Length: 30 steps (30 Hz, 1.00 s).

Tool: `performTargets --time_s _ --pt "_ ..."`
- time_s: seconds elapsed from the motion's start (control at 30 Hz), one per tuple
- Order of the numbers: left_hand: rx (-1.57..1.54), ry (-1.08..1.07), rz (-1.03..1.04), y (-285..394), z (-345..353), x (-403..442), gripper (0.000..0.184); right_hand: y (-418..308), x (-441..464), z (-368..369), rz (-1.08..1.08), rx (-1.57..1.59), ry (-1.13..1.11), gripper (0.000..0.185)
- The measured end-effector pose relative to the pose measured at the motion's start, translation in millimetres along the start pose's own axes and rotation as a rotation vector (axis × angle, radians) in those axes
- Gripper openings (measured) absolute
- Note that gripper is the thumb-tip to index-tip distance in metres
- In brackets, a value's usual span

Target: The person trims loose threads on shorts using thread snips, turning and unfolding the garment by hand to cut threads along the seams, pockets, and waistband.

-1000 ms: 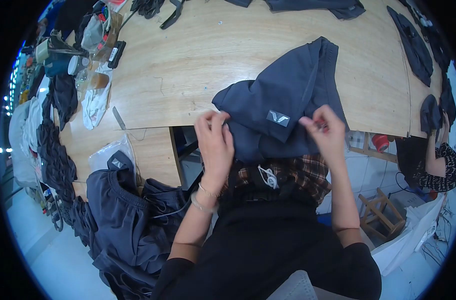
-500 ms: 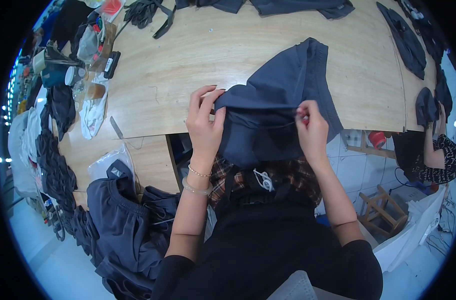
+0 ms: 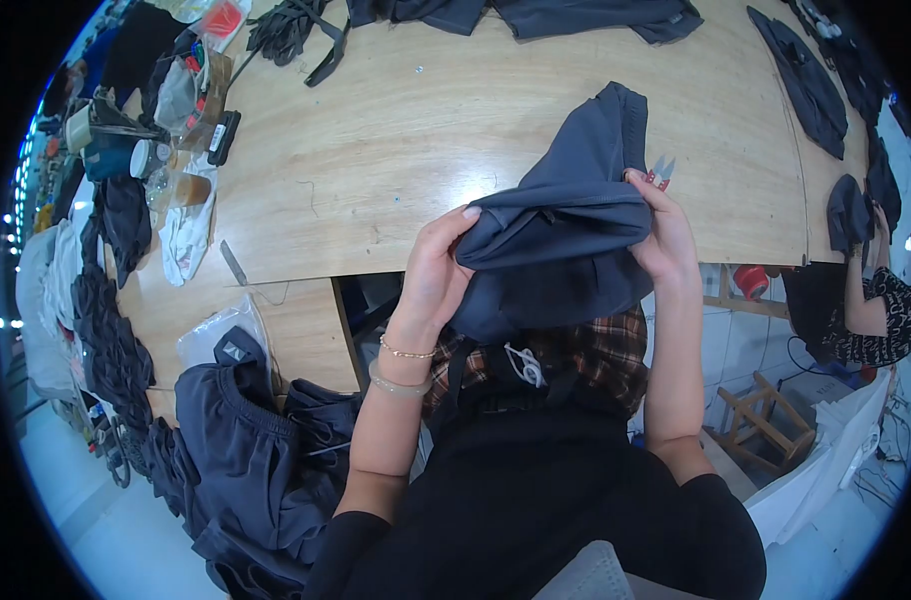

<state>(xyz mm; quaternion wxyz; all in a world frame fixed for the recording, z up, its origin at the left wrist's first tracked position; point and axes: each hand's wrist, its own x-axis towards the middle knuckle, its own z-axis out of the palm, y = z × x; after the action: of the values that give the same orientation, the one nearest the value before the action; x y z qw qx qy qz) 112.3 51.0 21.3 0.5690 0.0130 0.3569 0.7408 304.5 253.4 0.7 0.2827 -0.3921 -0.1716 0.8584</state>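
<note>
Dark blue-grey pants (image 3: 566,215) with a gathered elastic waistband (image 3: 631,125) lie partly on the wooden table and partly over my lap. My left hand (image 3: 441,260) is closed on the left end of a folded opening in the cloth, thumb on top. At the right end of that opening, my right hand (image 3: 671,235) grips the fabric, its fingers partly hidden behind it. A small pair of red-handled thread snips (image 3: 661,172) is also in my right hand, blades pointing up and away from the cloth.
Similar dark garments (image 3: 241,430) are heaped at the lower left. More dark clothing (image 3: 596,15) lies along the table's (image 3: 376,130) far edge. Jars and a cup (image 3: 191,188) stand at left. Another person's arm (image 3: 866,300) and a wooden stool (image 3: 766,425) are at right.
Both hands have shifted right, and the folded opening is now spread between them. The pants' top has swung slightly left. The snips' blades now show beyond my right hand.
</note>
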Motion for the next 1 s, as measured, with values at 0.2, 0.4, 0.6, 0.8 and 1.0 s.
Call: performTargets --time_s 0.2,0.4,0.6,0.8,1.0 --pt "0.197 -0.015 0.049 -12 13 7 0.03 1 7 4 -0.128 -0.265 0.002 0.01" --pt "0.276 -0.052 0.088 -15 9 8 0.037 2 4 6 -0.164 -0.371 -0.066 0.017" --pt "0.24 0.007 0.02 -15 12 6 0.03 8 6 9 -0.427 -0.77 -0.016 0.019" --pt "0.107 -0.045 -0.027 -14 27 2 0.02 13 -35 52 -0.886 -1.039 -0.151 0.009" --pt "0.034 -0.002 -0.09 -14 37 3 0.017 26 -50 80 -0.988 -1.188 -0.397 0.031"
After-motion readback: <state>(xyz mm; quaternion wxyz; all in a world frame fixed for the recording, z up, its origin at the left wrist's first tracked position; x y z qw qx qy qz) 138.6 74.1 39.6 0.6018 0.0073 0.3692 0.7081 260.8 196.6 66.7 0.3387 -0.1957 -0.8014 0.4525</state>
